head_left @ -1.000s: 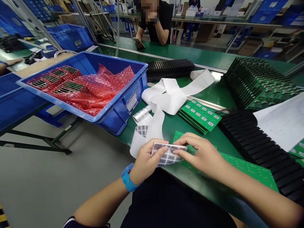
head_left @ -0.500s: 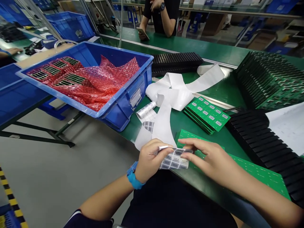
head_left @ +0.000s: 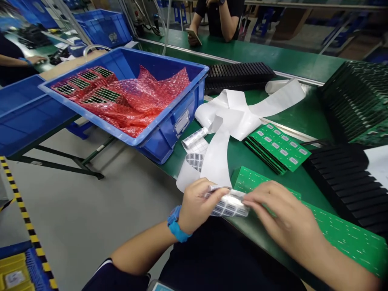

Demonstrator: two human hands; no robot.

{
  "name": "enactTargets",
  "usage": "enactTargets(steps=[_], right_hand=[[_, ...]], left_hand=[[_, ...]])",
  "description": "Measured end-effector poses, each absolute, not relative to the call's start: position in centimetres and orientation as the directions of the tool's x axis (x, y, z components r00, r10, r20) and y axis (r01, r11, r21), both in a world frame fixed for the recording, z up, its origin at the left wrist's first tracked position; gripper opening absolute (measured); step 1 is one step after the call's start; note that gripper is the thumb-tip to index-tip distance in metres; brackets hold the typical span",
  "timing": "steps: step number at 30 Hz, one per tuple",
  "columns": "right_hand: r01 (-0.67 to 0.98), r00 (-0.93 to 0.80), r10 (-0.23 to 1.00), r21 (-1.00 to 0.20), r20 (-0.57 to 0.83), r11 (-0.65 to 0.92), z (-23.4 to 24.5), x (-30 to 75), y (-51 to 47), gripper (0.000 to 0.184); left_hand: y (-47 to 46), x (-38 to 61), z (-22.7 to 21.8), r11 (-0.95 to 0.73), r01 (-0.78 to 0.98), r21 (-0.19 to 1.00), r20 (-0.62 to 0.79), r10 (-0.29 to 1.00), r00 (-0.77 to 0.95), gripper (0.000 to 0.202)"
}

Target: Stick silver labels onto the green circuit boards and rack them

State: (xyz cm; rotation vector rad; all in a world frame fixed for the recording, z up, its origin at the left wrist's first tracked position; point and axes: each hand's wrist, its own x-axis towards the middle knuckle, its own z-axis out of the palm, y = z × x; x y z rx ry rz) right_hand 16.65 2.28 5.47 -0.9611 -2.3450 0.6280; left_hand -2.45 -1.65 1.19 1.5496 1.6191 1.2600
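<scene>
My left hand [head_left: 198, 204], with a blue watch on its wrist, grips a curled strip of printed silver labels [head_left: 229, 208] by its left side, thumb on top. At the strip's right edge the fingertips of my right hand [head_left: 281, 210] are pinched together. Whether a single label has come loose between them is too blurred to tell. White backing paper [head_left: 216, 155] trails from behind the strip across the table. Just beyond my right hand lie green circuit boards [head_left: 336, 226]. Farther back, a small stack of green boards [head_left: 277, 145] bears pale labels.
A blue crate [head_left: 169, 117] holds red bubble wrap [head_left: 136, 97] with boards in it. Black slotted racks [head_left: 342, 182] stand at the right, one carrying upright boards [head_left: 360, 101]. A small label roll [head_left: 195, 137] lies near the crate. Across the table a person [head_left: 218, 20] holds a phone.
My right hand's thumb and fingers, apart before, have closed at the strip's right edge. My left hand keeps its grip. The whole view has shifted, with the table scene now farther right.
</scene>
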Motion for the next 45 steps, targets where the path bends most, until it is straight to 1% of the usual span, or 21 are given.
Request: enactTargets(steps=[2,4,6,7,9,15,19,21,24,25,26,27,28,30,31,33,36,39,41,43,45], right_hand=[[0.584,-0.502,0.847,-0.653,0.175,0.482,6.0,17.1,3.2,0.009],[0.679,-0.42,0.907,-0.671,-0.021,0.299,5.9,17.6,4.3,0.015],[0.738,-0.409,0.886,-0.65,-0.219,0.179,5.3,17.9,5.2,0.019],[0.755,-0.416,0.862,-0.639,-0.291,0.148,4.8,17.9,5.5,0.021],[0.772,-0.423,0.835,-0.623,-0.353,0.128,3.9,17.6,5.5,0.022],[0.766,-0.468,0.839,-0.602,-0.279,0.227,3.1,16.1,4.9,0.02],[0.784,-0.471,0.843,-0.56,-0.258,0.267,2.9,15.6,4.7,0.018],[0.808,-0.476,0.854,-0.49,-0.212,0.329,2.7,15.4,4.3,0.017],[0.841,-0.48,0.876,-0.307,-0.044,0.446,2.6,15.7,3.5,0.01],[0.844,-0.473,0.881,-0.278,0.014,0.458,2.7,16.0,3.3,0.015],[0.843,-0.455,0.889,-0.295,0.054,0.45,2.7,16.3,3.2,0.022],[0.83,-0.435,0.898,-0.359,0.064,0.428,2.8,16.7,3.3,0.027],[0.802,-0.421,0.906,-0.451,0.036,0.39,2.9,17.2,3.3,0.029],[0.729,-0.417,0.904,-0.629,-0.094,0.27,3.2,17.9,3.6,0.026],[0.701,-0.419,0.893,-0.683,-0.163,0.204,3.2,18.1,3.7,0.024],[0.68,-0.411,0.877,-0.724,-0.247,0.114,3.2,18.3,3.8,0.023],[0.678,-0.398,0.884,-0.728,-0.247,0.102,2.8,17.9,3.6,0.024],[0.705,-0.422,0.889,-0.682,-0.179,0.197,2.1,17.8,3.1,0.023],[0.725,-0.461,0.884,-0.61,-0.084,0.32,1.7,17.9,2.6,0.019],[0.729,-0.483,0.874,-0.526,0.056,0.437,1.6,18.0,1.9,0.016],[0.716,-0.453,0.87,-0.501,0.197,0.486,1.9,18.0,1.2,0.016]], left_hand=[[-1.6,-3.5,1.6,-0.071,0.468,0.881,0.171,0.97,-0.176,0.021],[-1.6,-4.9,2.1,-0.069,0.495,0.866,0.155,0.979,-0.135,0.018],[-1.7,-6.2,2.6,-0.103,0.496,0.862,0.134,0.991,-0.028,0.014],[-1.8,-6.7,2.9,-0.12,0.491,0.863,0.12,0.992,0.032,0.013],[-2.0,-7.4,3.2,-0.151,0.469,0.87,0.091,0.985,0.148,0.011],[-2.5,-6.9,3.3,-0.186,0.382,0.905,0.023,0.92,0.392,0.01],[-2.5,-5.7,2.9,-0.238,0.352,0.905,0.002,0.83,0.558,0.012],[-2.5,-5.1,2.6,-0.263,0.362,0.894,-0.023,0.781,0.624,0.015],[-2.4,-4.4,2.2,-0.26,0.422,0.869,-0.074,0.774,0.628,0.018],[-2.4,-4.3,2.1,-0.251,0.438,0.863,-0.085,0.783,0.617,0.019],[-2.4,-4.2,2.1,-0.242,0.447,0.861,-0.093,0.79,0.606,0.019],[-2.5,-4.1,2.1,-0.231,0.451,0.862,-0.098,0.797,0.596,0.02],[-2.5,-4.1,2.1,-0.219,0.45,0.866,-0.101,0.804,0.586,0.02],[-2.6,-3.9,2.2,-0.185,0.444,0.877,-0.106,0.827,0.552,0.022],[-2.7,-3.8,2.2,-0.164,0.44,0.883,-0.108,0.841,0.531,0.024],[-2.9,-3.6,2.2,-0.118,0.424,0.898,-0.118,0.864,0.49,0.026],[-3.0,-3.1,2.1,-0.054,0.386,0.921,-0.138,0.881,0.453,0.03],[-3.2,-2.8,1.8,-0.019,0.357,0.934,-0.148,0.888,0.435,0.032],[-3.1,-2.7,1.7,-0.008,0.346,0.938,-0.149,0.893,0.424,0.032],[-3.1,-2.6,1.7,0.003,0.339,0.941,-0.151,0.9,0.409,0.032],[-3.0,-2.4,1.9,0.005,0.337,0.941,-0.148,0.904,0.4,0.031]])
